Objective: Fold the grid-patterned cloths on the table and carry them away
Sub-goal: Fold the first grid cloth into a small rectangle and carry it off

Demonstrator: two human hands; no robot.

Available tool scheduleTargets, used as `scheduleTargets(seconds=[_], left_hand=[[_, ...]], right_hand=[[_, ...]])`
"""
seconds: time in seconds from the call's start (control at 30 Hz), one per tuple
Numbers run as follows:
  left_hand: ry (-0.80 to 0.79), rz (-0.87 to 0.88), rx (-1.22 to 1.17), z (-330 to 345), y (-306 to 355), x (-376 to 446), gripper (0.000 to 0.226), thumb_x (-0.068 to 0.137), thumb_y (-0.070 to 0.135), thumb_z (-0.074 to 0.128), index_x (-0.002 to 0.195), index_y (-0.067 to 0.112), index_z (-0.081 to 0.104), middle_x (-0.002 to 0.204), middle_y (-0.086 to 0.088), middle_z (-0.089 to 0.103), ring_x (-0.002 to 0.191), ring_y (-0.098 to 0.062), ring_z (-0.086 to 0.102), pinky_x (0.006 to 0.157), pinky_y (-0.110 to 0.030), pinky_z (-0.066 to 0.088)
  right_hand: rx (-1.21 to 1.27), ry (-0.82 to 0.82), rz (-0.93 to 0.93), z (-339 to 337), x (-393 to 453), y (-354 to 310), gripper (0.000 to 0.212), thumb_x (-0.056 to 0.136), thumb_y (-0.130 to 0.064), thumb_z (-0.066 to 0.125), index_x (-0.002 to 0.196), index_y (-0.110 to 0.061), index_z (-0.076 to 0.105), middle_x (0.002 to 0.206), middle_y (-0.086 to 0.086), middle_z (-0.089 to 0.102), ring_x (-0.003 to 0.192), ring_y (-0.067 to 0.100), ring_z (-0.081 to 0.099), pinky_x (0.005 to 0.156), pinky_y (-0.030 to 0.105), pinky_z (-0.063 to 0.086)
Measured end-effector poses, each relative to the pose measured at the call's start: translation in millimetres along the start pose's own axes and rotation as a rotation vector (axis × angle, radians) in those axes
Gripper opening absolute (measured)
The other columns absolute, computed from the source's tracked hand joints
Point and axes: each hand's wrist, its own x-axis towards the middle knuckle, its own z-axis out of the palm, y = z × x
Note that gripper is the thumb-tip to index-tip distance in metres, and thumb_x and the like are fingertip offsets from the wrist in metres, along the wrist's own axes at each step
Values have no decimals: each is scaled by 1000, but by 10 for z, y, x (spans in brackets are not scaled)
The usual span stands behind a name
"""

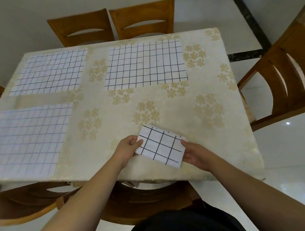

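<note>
The left hand (127,146) has its fingers (138,143) curled over the near-left edge of a folded cloth (161,145), thumb on top, pinching it. The right hand (193,154) grips the opposite, right edge of the same folded cloth, its fingers tucked underneath and the thumb (184,142) lying along the top. The cloth is a small, thick rectangle with a bold black grid, tilted between the two hands just above the near edge of the surface (213,147); whether its underside touches the surface I cannot tell.

Beyond the fingers, three more grid-patterned cloths lie flat and unfolded. One (26,140) is well to the left of the left hand, near the front-left corner. A second (50,72) lies far beyond it at the back left. The third (144,64) lies straight beyond the fingers at the back.

The surface wears a cream tablecloth with pale floral clusters. Wooden chairs (141,18) stand around it on a glossy white floor (285,142).
</note>
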Motion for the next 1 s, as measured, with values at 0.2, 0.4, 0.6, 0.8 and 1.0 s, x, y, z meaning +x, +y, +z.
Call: scheduleTargets(seconds=[0.2,0.4,0.6,0.8,1.0], left_hand=[[53,-87,-3,182,-45,-37,16,89,12,68,77,15,58,77,-6,67,68,-18,62,63,-27,50],[-85,-99,-68,262,-57,-57,20,92,8,64,110,15,61,103,-13,71,89,-25,70,68,-32,57],[-200,-104,3,261,-42,-68,19,95,17,59,114,20,61,107,-6,70,97,-23,69,82,-35,55],[-223,-47,53,199,24,-94,19,98,26,55,103,9,61,99,-12,69,88,-24,67,81,-37,54],[-375,47,226,148,130,-126,24,92,27,65,92,4,59,89,-9,55,79,-23,56,65,-30,52]], right_hand=[[32,136,-14,-25,-80,142,32,93,-8,60,124,-1,58,110,13,70,100,27,68,80,34,56],[-65,280,-145,-45,-218,101,21,93,-5,59,113,1,61,104,14,69,89,22,68,63,25,57],[-134,325,-214,-53,-342,117,22,90,-5,62,110,6,63,105,19,70,91,26,69,68,28,59],[-124,340,-243,55,-547,243,16,90,-5,63,106,-3,64,105,15,70,94,27,69,78,36,58],[-146,437,-283,70,-876,384,13,87,-4,65,101,-5,65,94,10,72,85,21,71,70,29,58]])
